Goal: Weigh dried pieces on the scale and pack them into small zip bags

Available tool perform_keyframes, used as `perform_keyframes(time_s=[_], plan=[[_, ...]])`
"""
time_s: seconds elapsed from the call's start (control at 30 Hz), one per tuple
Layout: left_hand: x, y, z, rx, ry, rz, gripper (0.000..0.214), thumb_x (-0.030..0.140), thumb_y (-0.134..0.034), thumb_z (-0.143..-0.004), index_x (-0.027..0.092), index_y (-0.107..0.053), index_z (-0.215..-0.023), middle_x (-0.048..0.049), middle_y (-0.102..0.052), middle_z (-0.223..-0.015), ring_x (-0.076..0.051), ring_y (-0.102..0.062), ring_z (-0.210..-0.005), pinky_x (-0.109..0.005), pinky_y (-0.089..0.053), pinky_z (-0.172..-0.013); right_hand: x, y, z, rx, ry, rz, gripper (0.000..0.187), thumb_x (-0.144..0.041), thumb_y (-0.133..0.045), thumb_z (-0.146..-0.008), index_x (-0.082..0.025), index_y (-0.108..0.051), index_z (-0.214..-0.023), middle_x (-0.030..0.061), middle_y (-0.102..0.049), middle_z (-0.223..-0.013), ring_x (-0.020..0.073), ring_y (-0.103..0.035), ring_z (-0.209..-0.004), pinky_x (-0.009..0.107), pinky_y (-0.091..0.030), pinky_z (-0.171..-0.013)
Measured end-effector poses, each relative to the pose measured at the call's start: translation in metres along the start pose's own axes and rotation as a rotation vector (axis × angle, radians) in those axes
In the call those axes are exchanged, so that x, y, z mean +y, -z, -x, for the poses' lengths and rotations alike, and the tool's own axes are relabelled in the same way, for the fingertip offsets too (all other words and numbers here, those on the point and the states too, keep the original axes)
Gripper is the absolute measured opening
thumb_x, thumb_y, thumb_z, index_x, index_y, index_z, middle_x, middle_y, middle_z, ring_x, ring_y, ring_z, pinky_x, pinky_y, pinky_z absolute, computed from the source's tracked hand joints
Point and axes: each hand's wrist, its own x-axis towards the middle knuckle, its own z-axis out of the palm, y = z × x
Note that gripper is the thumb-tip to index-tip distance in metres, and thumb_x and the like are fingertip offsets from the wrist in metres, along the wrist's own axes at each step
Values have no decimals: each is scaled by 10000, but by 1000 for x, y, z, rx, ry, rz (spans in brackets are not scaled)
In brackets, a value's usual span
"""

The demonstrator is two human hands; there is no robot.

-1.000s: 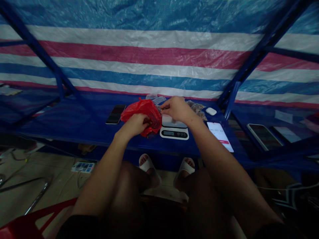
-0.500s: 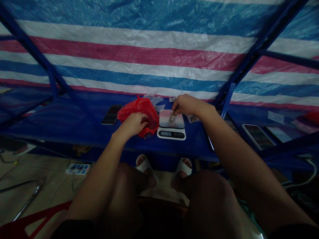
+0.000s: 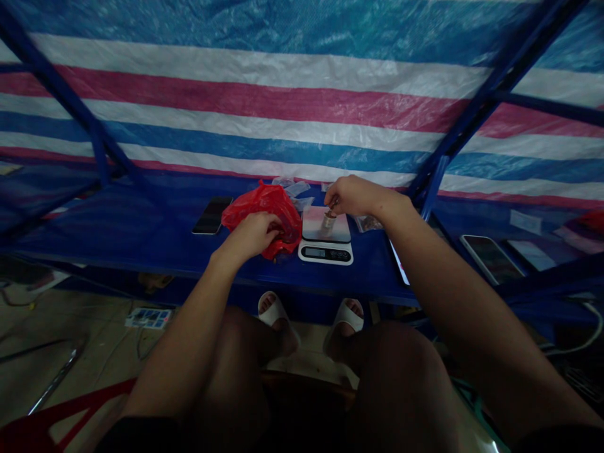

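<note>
A white digital kitchen scale (image 3: 325,253) stands on the blue shelf, with a small metallic cup (image 3: 329,221) on its plate. Just above the cup's mouth, my right hand (image 3: 352,194) points downward, thumb and fingertips pinched together. Something small and dark shows at those fingertips, too small to name. To the left of the scale lies a crumpled red plastic bag (image 3: 264,204), its mouth facing me. My left hand (image 3: 257,234) rests at that mouth with curled fingers; what they hold, if anything, is hidden.
Clear plastic bags (image 3: 298,190) lie behind the scale, and another small bag (image 3: 368,223) sits right of it. A dark phone (image 3: 212,215) is left of the red bag. Blue metal posts (image 3: 431,179) rise on both sides before a striped tarp (image 3: 283,107).
My right hand has risen very slightly over the cup, its fingertips still pinched. My left hand stays at the red bag. The view has shifted a little.
</note>
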Motion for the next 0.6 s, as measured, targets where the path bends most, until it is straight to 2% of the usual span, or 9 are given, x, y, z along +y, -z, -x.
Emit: perform_keyframes(time_s=[0.17,0.4,0.6], plan=[[-2,-1,0,7,-18,13,277,95,-659,-984,175,-854,-1163,-104,-866,-1224,-275,-812,-1125,-380,-598,-1070,1,1,1,-9,-3,-7,272,-82,-807,-886,-191,-882,-1123,85,-869,-1068,218,-772,-927,344,-556,-844],[-1,-1,1,15,-17,13,281,111,-645,-994,167,-856,-1171,-104,-867,-1215,-286,-809,-1120,-399,-600,-1071,3,1,0,5,26,1,267,-38,-720,-887,-187,-878,-1042,82,-870,-1031,200,-767,-889,349,-566,-853],[-2,-2,2,26,-19,9,278,130,-642,-994,185,-860,-1157,-91,-869,-1190,-276,-810,-1098,-372,-601,-1050,3,1,1,-1,27,-63,343,-8,-704,-876,-163,-862,-1138,91,-871,-1069,204,-785,-921,353,-588,-889]])
